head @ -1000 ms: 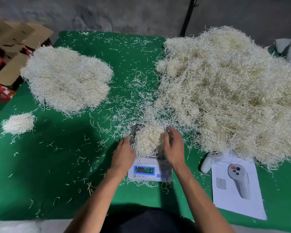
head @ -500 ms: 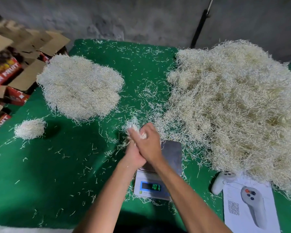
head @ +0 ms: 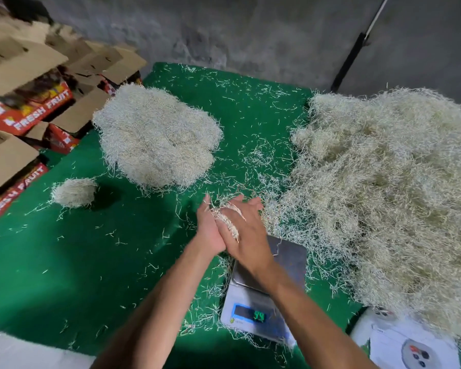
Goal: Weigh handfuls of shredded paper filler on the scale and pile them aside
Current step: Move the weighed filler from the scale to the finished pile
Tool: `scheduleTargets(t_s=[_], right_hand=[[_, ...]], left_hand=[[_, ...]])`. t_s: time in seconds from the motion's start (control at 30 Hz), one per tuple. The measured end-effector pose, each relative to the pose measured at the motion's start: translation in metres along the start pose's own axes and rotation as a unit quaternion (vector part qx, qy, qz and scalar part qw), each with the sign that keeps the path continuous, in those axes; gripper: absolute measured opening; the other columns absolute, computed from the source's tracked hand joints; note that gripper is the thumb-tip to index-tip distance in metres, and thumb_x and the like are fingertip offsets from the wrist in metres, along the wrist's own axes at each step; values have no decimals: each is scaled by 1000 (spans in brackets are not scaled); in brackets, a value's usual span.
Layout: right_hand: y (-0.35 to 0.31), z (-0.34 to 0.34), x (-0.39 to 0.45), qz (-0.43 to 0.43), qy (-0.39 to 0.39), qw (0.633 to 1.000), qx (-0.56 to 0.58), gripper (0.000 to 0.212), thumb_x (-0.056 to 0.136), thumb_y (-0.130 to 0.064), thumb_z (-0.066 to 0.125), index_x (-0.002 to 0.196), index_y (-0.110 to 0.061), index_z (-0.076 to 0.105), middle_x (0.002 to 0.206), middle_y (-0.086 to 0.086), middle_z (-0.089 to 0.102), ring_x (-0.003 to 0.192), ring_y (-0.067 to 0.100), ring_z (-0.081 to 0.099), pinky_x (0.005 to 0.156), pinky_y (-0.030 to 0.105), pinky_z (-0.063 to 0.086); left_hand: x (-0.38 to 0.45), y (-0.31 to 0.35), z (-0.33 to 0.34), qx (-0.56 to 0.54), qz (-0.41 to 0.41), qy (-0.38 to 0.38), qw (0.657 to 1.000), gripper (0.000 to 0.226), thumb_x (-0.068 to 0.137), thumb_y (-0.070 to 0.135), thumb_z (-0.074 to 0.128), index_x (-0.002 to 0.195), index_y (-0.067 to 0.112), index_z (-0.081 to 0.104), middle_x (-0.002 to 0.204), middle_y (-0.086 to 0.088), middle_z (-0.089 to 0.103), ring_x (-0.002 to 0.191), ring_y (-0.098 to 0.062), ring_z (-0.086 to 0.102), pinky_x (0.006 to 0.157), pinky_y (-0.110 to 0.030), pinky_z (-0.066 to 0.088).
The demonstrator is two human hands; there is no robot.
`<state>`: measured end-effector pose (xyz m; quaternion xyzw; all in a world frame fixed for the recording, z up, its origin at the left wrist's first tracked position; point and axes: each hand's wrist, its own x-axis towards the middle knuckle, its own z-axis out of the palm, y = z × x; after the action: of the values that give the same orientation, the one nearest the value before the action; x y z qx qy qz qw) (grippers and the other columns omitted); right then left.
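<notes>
My left hand (head: 209, 225) and my right hand (head: 248, 233) are pressed palm to palm with fingers mostly straight, squeezing a handful of shredded paper (head: 225, 217) between them. They hover over the green table just left of and beyond the scale (head: 290, 258), whose steel platform is bare and whose display is lit. The big loose heap of shredded paper (head: 383, 195) fills the right side. A flatter pile of weighed handfuls (head: 157, 137) lies at the far left, with a single small wad (head: 73, 193) nearer, to its left.
Loose shreds litter the green cloth (head: 77, 262). Open cardboard "Fresh Fruit" boxes (head: 24, 107) stand off the table's left edge. A white controller on a printed sheet (head: 415, 352) lies at the near right corner. A dark pole (head: 349, 65) leans on the grey wall behind.
Both hands lifted the handful off the scale and carried it left and away. They now press it between flat palms. The camera view has shifted left.
</notes>
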<state>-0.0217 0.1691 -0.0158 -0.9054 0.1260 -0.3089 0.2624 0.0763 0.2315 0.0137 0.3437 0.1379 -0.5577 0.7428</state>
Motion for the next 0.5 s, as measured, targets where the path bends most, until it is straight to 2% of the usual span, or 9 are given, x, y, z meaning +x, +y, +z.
scheduleTargets(t_s=[0.07,0.13,0.17,0.23,0.27,0.33,0.37,0.4,0.5], right_hand=[[7,7,16,100,-50,994,-4,40,105,-42,46,98,-10,69,88,10,67,78,22,63,75,31,50],[13,12,34,219,-103,970,8,46,106,-44,39,82,-15,65,62,6,61,54,20,60,56,28,47],[15,17,38,251,-118,961,13,47,107,-44,39,75,-18,62,56,3,59,48,17,58,52,25,45],[17,31,40,284,-132,950,9,54,108,-46,35,68,-18,58,49,1,53,39,13,50,45,21,41],[17,37,43,301,-135,944,22,59,109,-47,30,68,-16,59,49,0,52,39,13,48,44,22,43],[20,51,54,381,-138,906,121,61,110,-46,21,78,-13,61,62,-3,56,52,14,51,56,28,52],[22,58,62,424,-149,877,167,58,111,-44,18,88,-13,61,74,-2,58,64,14,54,67,33,56],[22,65,72,454,-170,851,201,53,112,-39,17,101,-11,60,85,0,57,75,15,54,78,35,55],[11,85,115,462,-238,811,269,31,111,-33,30,102,-13,52,80,-3,40,67,12,39,70,31,44]], left_hand=[[4,-2,-2,-4,-53,30,998,89,96,76,30,121,-1,67,125,-26,66,116,-36,66,105,-47,48],[6,-11,-6,45,-111,17,993,83,100,71,30,96,1,74,101,-19,72,94,-29,71,83,-39,57],[8,-10,-7,73,-137,16,988,86,99,73,25,99,2,74,100,-18,72,92,-28,71,78,-38,58],[10,-1,-16,207,-121,68,969,98,92,83,12,128,9,64,124,-17,67,106,-32,69,75,-42,59],[10,5,-28,303,-70,118,943,97,89,85,7,131,15,60,127,-8,64,108,-32,67,76,-43,58],[8,21,-58,412,61,216,883,86,88,82,3,101,24,64,100,9,60,82,-20,65,78,-37,50],[10,31,-75,397,98,244,879,80,91,78,5,94,24,64,95,4,62,77,-17,63,81,-36,50],[13,39,-91,362,106,265,887,80,96,73,8,100,18,66,103,-3,68,86,-21,67,86,-38,54],[18,57,-120,319,90,292,897,76,103,63,15,123,8,64,125,-12,69,104,-27,69,97,-47,54]])
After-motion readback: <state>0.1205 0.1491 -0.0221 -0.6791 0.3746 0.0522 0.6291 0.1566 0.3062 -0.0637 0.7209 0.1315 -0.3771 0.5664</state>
